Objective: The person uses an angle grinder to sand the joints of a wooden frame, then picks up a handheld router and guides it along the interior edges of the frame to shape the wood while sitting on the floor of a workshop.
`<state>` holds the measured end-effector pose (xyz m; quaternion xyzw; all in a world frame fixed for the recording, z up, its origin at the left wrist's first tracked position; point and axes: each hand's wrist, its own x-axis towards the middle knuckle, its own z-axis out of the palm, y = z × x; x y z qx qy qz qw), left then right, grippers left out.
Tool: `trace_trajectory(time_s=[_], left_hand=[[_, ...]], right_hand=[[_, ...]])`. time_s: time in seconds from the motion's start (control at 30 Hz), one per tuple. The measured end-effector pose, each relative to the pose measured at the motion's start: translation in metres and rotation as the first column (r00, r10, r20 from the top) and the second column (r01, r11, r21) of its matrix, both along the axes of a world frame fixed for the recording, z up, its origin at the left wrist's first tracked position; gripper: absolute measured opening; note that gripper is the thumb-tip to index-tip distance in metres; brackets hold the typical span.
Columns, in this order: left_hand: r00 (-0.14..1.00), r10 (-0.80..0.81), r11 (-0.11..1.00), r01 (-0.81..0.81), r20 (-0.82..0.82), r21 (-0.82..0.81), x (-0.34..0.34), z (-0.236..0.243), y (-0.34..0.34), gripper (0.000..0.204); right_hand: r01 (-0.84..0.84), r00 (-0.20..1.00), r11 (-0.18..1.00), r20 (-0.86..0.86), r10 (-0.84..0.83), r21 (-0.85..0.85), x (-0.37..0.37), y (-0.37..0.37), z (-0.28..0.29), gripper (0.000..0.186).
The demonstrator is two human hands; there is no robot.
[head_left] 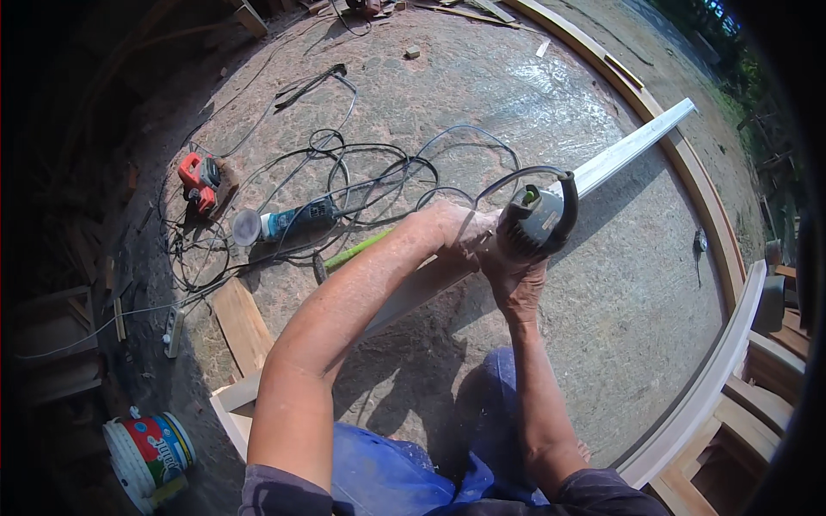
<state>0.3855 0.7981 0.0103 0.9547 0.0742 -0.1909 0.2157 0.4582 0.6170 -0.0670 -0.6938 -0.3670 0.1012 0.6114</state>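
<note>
A corded power tool (544, 222) with a round, ribbed black body and a grey cap sits over a long, pale wooden strip (632, 146). My right hand (516, 282) is wrapped around its near side. From the left, my left hand (460, 228) is closed against the tool's lower part, its fingertips mostly hidden. The tool's base and the spot where it meets the wood are also hidden. The strip runs diagonally from the lower left, passing behind my left forearm, to the upper right. A black cable arches from the tool's top toward the left.
Tangled cables (344, 172) cover the concrete at left, around a teal-and-black angle grinder (297, 222), a red tool (200, 182) and a green handle (357, 249). A short board (241, 322) and paint bucket (151, 460) lie lower left. Long timbers (701, 193) border the right.
</note>
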Motion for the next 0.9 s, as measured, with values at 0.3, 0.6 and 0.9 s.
trace_trajectory(time_s=[0.3,0.6,0.9], left_hand=[[0.999,0.042,0.998,-0.044,-0.033,-0.053,0.021,-0.014,0.004,0.046],[0.986,0.159,0.987,-0.159,-0.053,-0.005,-0.153,0.0,-0.033,0.039],[0.969,0.245,0.968,-0.243,-0.019,0.068,-0.316,0.009,-0.056,0.032]], right_hand=[[-0.143,0.984,0.983,-0.09,0.153,0.113,0.029,0.001,0.004,0.088],[-0.185,0.983,0.982,0.007,0.185,0.028,-0.129,-0.016,0.016,0.084],[-0.248,0.965,0.968,0.092,0.244,0.03,-0.275,-0.029,0.023,0.081]])
